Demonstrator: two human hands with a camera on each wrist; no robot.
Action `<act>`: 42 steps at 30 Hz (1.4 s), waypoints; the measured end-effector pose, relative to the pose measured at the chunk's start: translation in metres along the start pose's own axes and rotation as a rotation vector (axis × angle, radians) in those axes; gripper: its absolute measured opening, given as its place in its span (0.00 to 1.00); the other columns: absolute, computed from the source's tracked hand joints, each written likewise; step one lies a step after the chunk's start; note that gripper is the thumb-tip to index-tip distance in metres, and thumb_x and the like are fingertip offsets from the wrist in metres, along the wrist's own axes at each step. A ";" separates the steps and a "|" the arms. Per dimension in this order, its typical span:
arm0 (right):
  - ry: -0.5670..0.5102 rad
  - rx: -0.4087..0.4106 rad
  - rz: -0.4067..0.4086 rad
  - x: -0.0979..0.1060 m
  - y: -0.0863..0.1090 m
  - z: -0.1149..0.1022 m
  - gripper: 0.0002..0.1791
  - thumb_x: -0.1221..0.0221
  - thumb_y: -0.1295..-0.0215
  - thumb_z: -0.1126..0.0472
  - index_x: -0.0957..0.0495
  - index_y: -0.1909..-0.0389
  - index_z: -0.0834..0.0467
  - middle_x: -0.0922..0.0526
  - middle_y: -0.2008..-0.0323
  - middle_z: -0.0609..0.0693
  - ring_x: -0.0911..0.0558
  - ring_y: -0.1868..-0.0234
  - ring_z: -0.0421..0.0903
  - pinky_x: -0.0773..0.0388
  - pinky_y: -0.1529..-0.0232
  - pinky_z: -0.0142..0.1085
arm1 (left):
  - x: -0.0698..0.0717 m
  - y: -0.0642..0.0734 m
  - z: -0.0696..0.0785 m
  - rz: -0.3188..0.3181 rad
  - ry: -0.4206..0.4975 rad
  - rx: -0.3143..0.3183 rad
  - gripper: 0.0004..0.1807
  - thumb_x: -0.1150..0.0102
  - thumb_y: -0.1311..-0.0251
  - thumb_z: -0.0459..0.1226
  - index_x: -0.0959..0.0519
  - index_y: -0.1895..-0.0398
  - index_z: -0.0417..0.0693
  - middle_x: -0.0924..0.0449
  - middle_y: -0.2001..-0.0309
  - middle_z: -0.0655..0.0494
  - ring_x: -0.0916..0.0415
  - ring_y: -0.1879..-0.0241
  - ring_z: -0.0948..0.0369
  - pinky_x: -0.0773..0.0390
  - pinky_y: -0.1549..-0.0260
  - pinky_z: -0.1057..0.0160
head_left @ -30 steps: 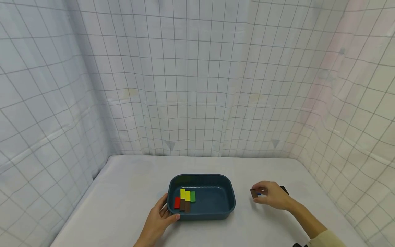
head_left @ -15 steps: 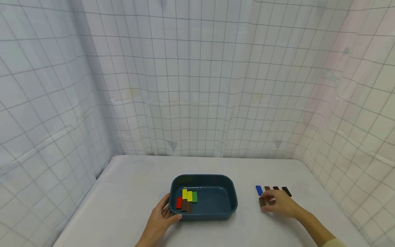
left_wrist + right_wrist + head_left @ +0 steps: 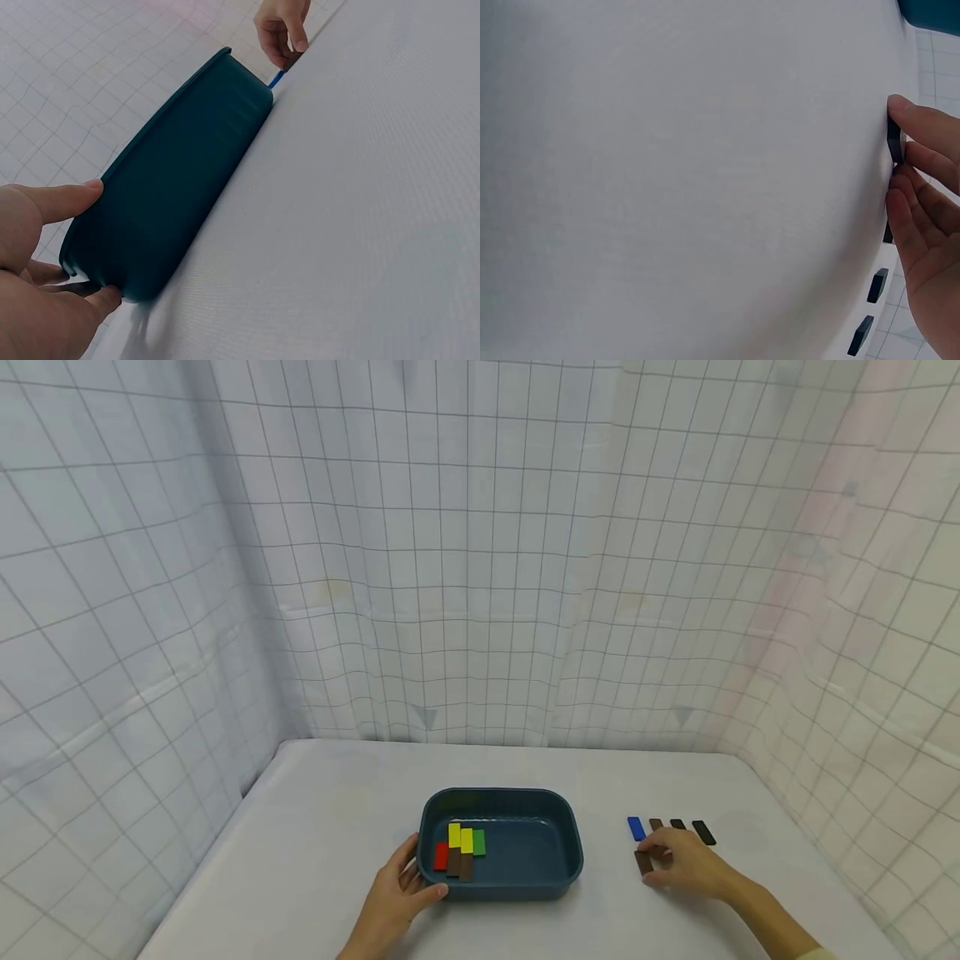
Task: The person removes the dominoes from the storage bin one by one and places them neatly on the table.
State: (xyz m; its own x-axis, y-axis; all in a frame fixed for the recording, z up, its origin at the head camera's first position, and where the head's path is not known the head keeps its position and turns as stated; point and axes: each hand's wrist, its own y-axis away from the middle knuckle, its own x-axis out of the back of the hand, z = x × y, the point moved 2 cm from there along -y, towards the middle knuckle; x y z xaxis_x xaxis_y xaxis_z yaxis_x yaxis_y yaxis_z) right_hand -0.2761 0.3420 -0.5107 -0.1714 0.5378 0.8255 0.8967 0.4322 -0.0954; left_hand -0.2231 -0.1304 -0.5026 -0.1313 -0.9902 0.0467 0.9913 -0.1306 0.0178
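My left hand (image 3: 393, 897) holds the near-left corner of a dark teal rectangular tray (image 3: 517, 891), thumb at its rim and fingers round its end wall, as the left wrist view shows too. At the right of the table my right hand (image 3: 690, 862) pinches a dark brown tile (image 3: 642, 862), which is low over or on the cloth; in the right wrist view this tile (image 3: 895, 139) sits between thumb and fingertips. Inside the tray, at its left, lie a red tile (image 3: 442, 857), two yellow tiles (image 3: 454, 835), a green tile (image 3: 478, 842) and two brown tiles (image 3: 453, 862).
Behind my right hand lie a blue tile (image 3: 636, 828), a brown tile (image 3: 656, 823) and two black tiles (image 3: 703, 832), some partly hidden by the hand. White cloth covers the table (image 3: 337, 785). Grid-patterned curtains (image 3: 480, 568) close in the back and both sides.
My right hand has moved right and toward me with the brown tile, away from the blue tile, which now shows fully. The left hand keeps its hold on the tray.
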 end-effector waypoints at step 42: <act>-0.030 0.224 -0.021 0.006 -0.079 -0.093 0.20 0.28 0.36 0.60 0.17 0.46 0.63 0.15 0.51 0.53 0.16 0.51 0.56 0.15 0.47 0.40 | -0.001 -0.001 0.000 0.021 -0.016 0.019 0.55 0.24 0.41 0.34 0.52 0.21 0.25 0.51 0.23 0.25 0.45 0.26 0.34 0.32 0.35 0.49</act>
State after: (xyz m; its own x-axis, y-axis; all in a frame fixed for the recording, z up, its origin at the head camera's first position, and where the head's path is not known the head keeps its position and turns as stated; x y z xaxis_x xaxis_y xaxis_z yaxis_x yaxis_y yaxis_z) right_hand -0.3100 0.2439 -0.4470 -0.2036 0.5469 0.8120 0.7807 0.5912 -0.2024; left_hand -0.2237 -0.1297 -0.5022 -0.1104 -0.9919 0.0631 0.9935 -0.1083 0.0358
